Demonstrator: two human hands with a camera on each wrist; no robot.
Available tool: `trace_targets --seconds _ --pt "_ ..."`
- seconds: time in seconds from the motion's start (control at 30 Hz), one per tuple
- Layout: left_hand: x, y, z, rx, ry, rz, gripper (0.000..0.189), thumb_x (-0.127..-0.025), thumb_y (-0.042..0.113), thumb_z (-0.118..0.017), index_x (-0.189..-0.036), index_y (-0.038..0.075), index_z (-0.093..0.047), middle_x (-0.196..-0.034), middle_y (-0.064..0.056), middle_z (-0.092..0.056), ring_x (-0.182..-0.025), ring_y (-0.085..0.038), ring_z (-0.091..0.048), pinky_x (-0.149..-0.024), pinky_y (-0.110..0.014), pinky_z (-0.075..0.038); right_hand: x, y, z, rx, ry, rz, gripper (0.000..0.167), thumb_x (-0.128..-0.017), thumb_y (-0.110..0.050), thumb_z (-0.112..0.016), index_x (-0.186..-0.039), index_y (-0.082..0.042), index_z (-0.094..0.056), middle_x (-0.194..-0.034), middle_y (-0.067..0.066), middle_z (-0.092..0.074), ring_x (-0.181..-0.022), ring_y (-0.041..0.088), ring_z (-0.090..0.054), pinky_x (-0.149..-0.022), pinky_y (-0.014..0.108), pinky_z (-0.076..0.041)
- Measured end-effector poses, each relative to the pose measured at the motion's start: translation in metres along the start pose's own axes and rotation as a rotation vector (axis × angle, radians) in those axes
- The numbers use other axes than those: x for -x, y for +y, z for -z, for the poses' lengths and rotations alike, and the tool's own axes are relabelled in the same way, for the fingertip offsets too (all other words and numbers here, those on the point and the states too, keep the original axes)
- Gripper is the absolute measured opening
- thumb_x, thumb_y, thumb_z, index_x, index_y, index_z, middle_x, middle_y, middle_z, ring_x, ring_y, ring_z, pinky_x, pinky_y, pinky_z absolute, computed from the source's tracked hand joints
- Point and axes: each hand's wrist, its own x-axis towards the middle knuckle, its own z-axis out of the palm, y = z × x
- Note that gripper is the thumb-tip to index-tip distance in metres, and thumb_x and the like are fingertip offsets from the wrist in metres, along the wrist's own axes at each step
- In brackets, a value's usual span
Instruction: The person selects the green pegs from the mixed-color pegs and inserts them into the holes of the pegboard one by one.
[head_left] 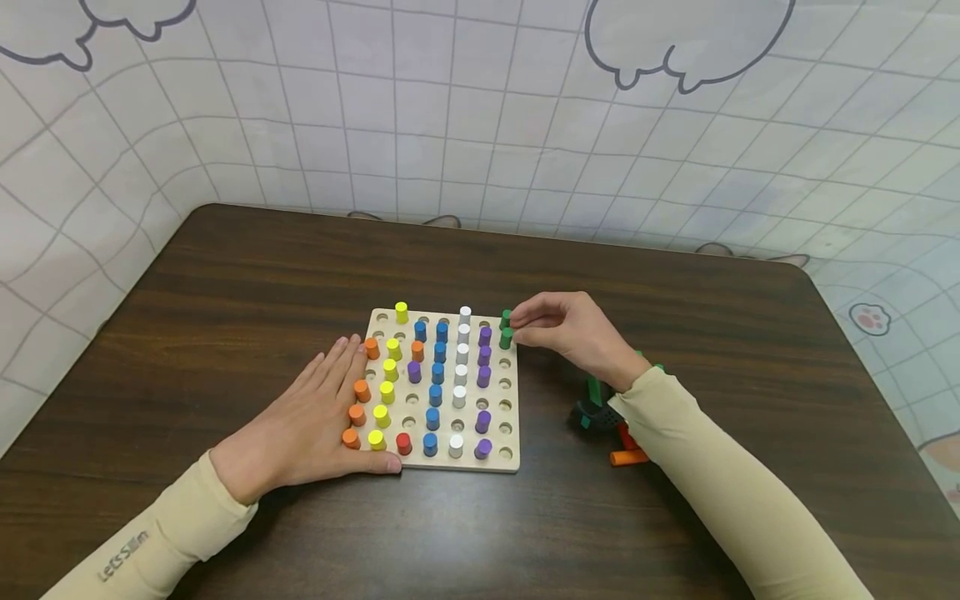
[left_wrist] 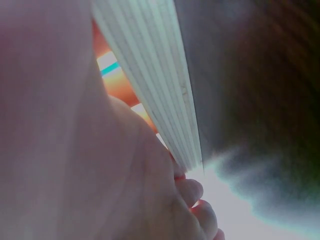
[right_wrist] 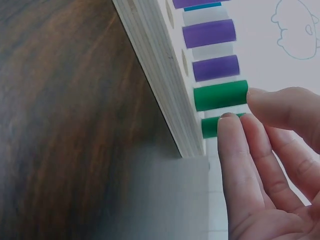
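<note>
A pale wooden pegboard (head_left: 495, 457) lies on the table, with round pegs standing in rows of holes. My left hand (head_left: 315, 421) rests flat along its left edge, fingers straight and thumb along the front edge. Orange pegs (head_left: 357, 414) stand beside those fingers. At the far right corner, my right hand (head_left: 566, 329) reaches to two green pegs (right_wrist: 220, 95) seated in the board. In the right wrist view the thumb is at the top of the nearer one, while the index fingertip partly covers the farther one. Purple pegs (right_wrist: 209, 33) stand in the neighbouring column.
Yellow pegs (head_left: 387, 392), blue pegs (head_left: 436, 396), white pegs (head_left: 461, 375) and one red peg (head_left: 403, 442) also stand in the board. Right of it, partly under the right forearm, sits a dark container (head_left: 592, 417) with green pieces; a loose orange peg (head_left: 628, 457) lies near it.
</note>
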Motion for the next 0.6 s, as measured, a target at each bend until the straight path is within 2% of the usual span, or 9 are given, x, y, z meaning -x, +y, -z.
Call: trace_targets --seconds 0.6 --pt "-0.002 -0.001 -0.001 0.01 -0.001 0.009 0.143 -0.071 0.099 -0.049 -0.165 0.001 -0.006 -0.176 -0.019 -0.005 -0.163 -0.042 -0.008 -0.131 -0.064 -0.014 0.024 -0.001 0.033 0.053 0.055 -0.001 0.024 -0.091 -0.029 -0.081 -0.111 -0.019 -0.075 -0.112 0.001 -0.078 -0.107 0.024 -0.076 -0.1 0.039 -0.06"
